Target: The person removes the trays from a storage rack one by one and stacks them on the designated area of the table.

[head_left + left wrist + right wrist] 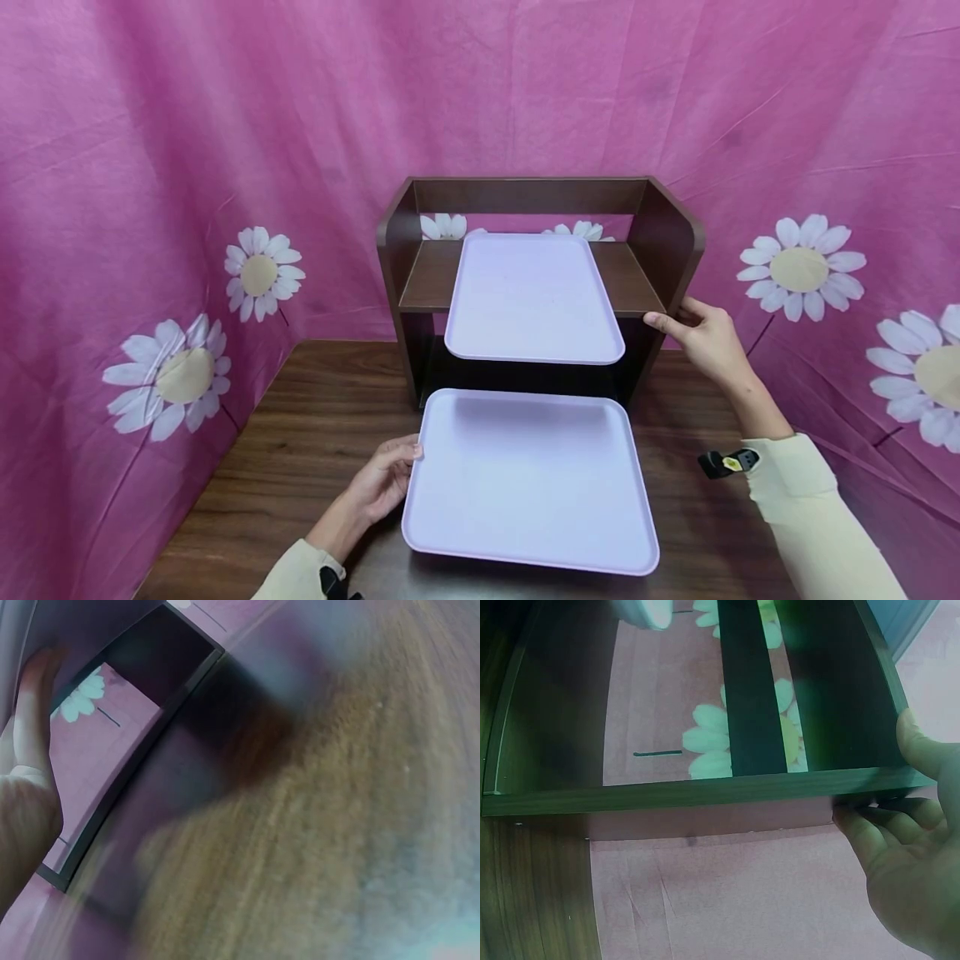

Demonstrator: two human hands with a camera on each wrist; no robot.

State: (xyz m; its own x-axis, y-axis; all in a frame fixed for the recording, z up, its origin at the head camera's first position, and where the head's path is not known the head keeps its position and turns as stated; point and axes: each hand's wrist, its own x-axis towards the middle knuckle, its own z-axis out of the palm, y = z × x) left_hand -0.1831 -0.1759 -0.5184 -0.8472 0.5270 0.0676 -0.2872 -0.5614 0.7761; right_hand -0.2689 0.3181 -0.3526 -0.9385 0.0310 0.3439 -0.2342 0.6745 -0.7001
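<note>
A pale lilac tray (528, 483) is held out level in front of a dark brown two-level shelf (525, 196). My left hand (382, 479) grips this tray by its left edge, thumb on the rim and fingers beneath. A second lilac tray (536, 300) lies on the shelf's upper board, its front part jutting past the board's edge. At the shelf's right side panel, my right hand (705, 337) holds the front edge; in the right wrist view its thumb (911, 739) lies on the inner side and the fingers behind the panel.
The shelf stands at the back of a wood-grain table (330, 425). Pink cloth (322, 125) with white daisies hangs behind and on both sides, close to the shelf. The shelf's lower level is dark and partly hidden by the trays.
</note>
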